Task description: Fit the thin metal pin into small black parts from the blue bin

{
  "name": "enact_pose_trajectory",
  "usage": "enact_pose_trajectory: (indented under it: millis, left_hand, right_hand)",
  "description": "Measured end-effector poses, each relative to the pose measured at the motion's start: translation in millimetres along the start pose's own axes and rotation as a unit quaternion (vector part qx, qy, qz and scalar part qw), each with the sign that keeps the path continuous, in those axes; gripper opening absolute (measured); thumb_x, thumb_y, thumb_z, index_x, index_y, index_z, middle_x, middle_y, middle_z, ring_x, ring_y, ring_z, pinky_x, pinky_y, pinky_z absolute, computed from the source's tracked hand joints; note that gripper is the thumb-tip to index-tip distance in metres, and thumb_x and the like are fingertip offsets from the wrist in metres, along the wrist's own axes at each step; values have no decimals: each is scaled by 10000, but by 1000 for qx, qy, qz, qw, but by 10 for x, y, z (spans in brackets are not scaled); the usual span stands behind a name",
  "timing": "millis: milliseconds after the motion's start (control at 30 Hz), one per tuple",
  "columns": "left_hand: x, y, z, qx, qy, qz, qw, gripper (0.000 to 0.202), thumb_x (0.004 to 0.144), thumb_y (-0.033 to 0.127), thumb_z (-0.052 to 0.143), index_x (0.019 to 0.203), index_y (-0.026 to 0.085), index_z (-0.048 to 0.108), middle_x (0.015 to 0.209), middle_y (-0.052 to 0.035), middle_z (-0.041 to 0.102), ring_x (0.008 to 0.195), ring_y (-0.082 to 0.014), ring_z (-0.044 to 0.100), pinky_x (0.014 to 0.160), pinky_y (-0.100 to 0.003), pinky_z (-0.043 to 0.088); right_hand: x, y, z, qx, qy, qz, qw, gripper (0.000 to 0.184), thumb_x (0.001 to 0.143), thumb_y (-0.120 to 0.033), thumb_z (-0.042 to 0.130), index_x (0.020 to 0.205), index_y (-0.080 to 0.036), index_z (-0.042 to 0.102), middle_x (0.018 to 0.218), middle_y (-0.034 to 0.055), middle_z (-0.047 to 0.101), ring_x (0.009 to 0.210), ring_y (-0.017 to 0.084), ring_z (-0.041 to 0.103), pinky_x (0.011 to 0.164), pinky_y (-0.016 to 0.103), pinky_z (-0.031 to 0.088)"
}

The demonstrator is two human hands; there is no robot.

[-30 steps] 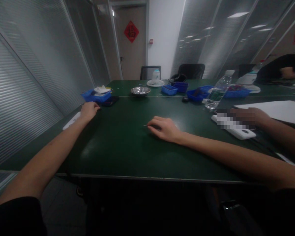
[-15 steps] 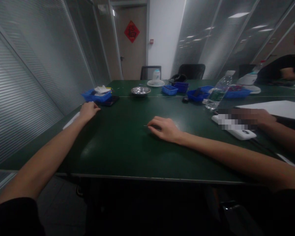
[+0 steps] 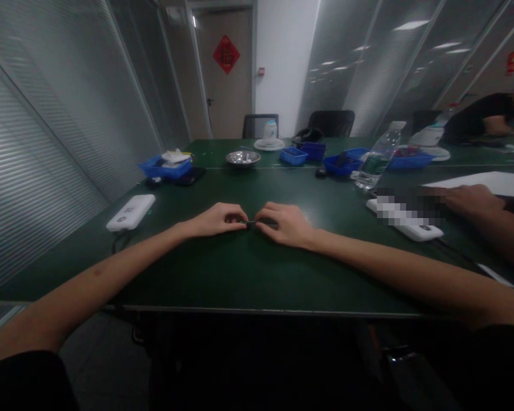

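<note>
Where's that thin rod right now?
In the head view, near centre, the thin rod spans the small gap between the left hand and right hand, over the green table.

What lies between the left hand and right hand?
In the head view, a thin rod-like piece shows in the gap between the left hand and right hand; too small to identify.

Grn tbl [image 3: 223, 274] has metal bowl [image 3: 243, 164] mid, blue bin [image 3: 166, 172] & wht device [image 3: 132, 210] L, btl [image 3: 377, 161] R.

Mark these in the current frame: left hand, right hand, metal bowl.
Left hand [image 3: 217, 220]: head view, back of the hand.
Right hand [image 3: 289, 224]: head view, back of the hand.
Metal bowl [image 3: 243, 164]: head view, outer wall.
</note>
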State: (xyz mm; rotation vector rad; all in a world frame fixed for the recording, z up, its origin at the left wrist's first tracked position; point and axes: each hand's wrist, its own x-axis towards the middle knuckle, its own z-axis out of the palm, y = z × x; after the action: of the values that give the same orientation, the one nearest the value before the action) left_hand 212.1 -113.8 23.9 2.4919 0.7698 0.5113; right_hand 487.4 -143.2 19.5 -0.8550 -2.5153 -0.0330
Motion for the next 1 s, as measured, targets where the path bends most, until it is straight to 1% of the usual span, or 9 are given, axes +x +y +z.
enact_pose_trajectory:
  millis: [133, 200, 300, 467, 667, 867, 1000]
  left_hand:
    - [-23, 10, 43, -5, 7, 5, 1000, 317, 966, 427, 664, 1127, 157, 710, 905, -42, 630, 760, -152, 561, 675, -270, 445]
    - [-27, 1, 46, -2, 9, 6, 1000, 305, 961, 413, 667, 1121, 157, 706, 901, -40, 621, 756, -151, 553, 674, -271, 443]
    - [-24, 17, 58, -2, 12, 8, 1000, 292, 962, 397, 663, 1115, 152, 704, 894, -38, 613, 752, -150, 545, 675, -272, 440]
    - [-20, 62, 82, -7, 17, 10, 1000, 284, 966, 385, 657, 1114, 148, 704, 905, -41, 613, 757, -150, 547, 677, -271, 445]
    - [-17, 48, 103, 1, 29, 4, 1000, 276, 965, 389, 659, 1094, 149, 700, 894, -38, 611, 742, -149, 544, 665, -271, 440]
    - [-22, 52, 110, 6, 26, 5, 1000, 313, 981, 430, 647, 1113, 150, 698, 893, -40, 613, 750, -156, 553, 667, -274, 437]
    - [-26, 58, 106, -7, 29, 1, 1000, 303, 987, 419, 648, 1121, 154, 705, 913, -43, 629, 776, -160, 570, 697, -280, 448]
  right_hand:
    - [1, -20, -8, 11, 3, 3, 1000, 211, 986, -325, 592, 1071, -184, 725, 1010, 63, 707, 840, 175, 625, 695, 285, 395]
    - [0, -25, -7, 14, 5, 8, 1000, 204, 971, -314, 595, 1050, -181, 728, 997, 60, 711, 816, 169, 621, 685, 282, 390]
    - [-3, -29, -8, 11, 8, 10, 1000, 202, 958, -306, 591, 1021, -177, 733, 973, 55, 710, 776, 159, 606, 668, 279, 382]
    - [-3, -27, -15, 11, 14, 10, 1000, 190, 938, -298, 596, 987, -175, 732, 953, 53, 714, 795, 165, 619, 684, 278, 392]
    - [-1, -35, -17, -6, 18, 18, 1000, 176, 915, -305, 619, 936, -177, 738, 909, 42, 706, 747, 154, 598, 652, 275, 365]
    - [3, -39, -21, -5, 17, -4, 1000, 205, 955, -294, 581, 999, -167, 735, 948, 49, 704, 740, 145, 577, 646, 269, 356]
    - [0, -21, -26, 2, 9, -26, 1000, 214, 975, -297, 567, 1016, -159, 726, 958, 60, 694, 750, 147, 574, 651, 270, 361]
